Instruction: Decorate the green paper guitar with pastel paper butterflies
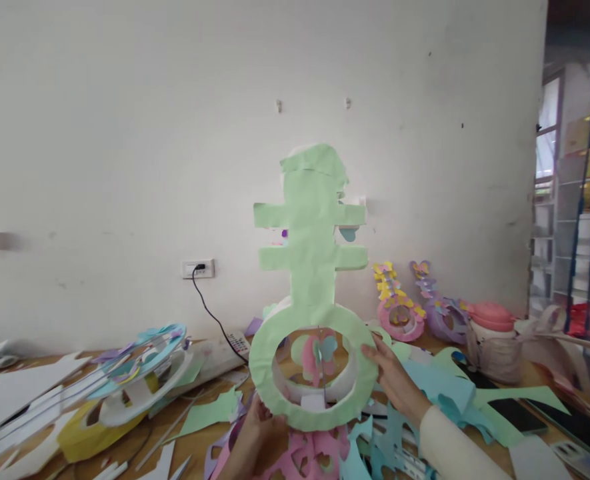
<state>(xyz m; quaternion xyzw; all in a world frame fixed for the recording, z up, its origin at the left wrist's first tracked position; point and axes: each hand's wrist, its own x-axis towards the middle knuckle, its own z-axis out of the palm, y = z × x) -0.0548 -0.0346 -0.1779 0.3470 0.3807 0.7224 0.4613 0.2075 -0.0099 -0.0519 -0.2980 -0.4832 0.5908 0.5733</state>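
Note:
A pale green paper craft (313, 233) stands upright in front of me, with a round ring at its base, a tall stem, two crossbars and a folded top. My right hand (389, 370) grips the ring's right side, thumb on the near face. At the ring's lower left, my left hand (261, 423) is closed on its edge, its fingers partly hidden. Through the ring's opening shows a paper butterfly (317, 357) in pink, green and blue. Pink cut paper (312, 457) and teal scraps (362, 443) lie below the ring.
Against the wall lean a pink-and-yellow paper craft (399, 319) and a purple one (442, 319). A pink-lidded bottle (492, 333) and a phone (517, 415) sit at right. On the left are a blue paper ring (139, 363), yellow paper (102, 437) and a plugged-in cord (215, 319).

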